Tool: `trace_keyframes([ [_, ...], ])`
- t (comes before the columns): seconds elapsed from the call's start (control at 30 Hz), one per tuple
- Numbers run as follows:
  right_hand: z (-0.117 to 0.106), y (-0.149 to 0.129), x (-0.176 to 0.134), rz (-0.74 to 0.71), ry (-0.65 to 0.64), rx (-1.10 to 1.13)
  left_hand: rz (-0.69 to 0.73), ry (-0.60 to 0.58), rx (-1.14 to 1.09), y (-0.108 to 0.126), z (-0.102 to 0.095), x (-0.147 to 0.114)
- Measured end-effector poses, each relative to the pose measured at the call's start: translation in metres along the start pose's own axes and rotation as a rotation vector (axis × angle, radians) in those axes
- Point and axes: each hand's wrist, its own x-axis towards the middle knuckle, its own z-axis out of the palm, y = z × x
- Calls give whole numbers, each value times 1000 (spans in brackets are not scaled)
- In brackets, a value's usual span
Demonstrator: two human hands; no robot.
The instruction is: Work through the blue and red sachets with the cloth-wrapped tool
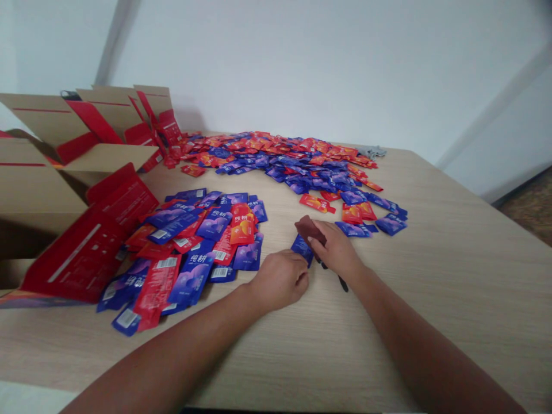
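My left hand [282, 279] is closed, its fingers curled at the near edge of a blue sachet [302, 247] on the table. My right hand [338, 247] is closed on a folded brown cloth [309, 228], which touches or hangs just over the sachet; I cannot tell which. A thin black strip [343, 284] shows under my right wrist, and its kind is unclear. To the left of my hands lies a loose pile of blue and red sachets [200, 276]. A few blue sachets [356, 230] lie just beyond my right hand.
Open cardboard boxes [116, 158] with red printed flaps stand at the left. A long heap of red and blue sachets [276, 158] runs along the back of the table [431, 322], by the white wall. A grey crumpled cloth [373, 152] lies at the heap's right end.
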Motion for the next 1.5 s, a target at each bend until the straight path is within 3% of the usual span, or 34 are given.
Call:
trace_keyframes([
  [0.23,-3,-9,1,-156,-130,125,4,-14,11,1,-2,1],
  [0.57,5,6,-1,116,-12,16,-3,9,-31,1,-2,0],
  [1.0,2,8,0,143,17,-50,39,22,-126,-3,4,0],
  [1.27,2,7,0,144,2,-44,-134,95,-165,-2,4,1],
  [1.4,3,8,-1,133,7,-43,-307,71,-137,4,-2,3],
  [1.5,4,10,-1,129,17,-49,-307,35,-106,9,-6,5],
])
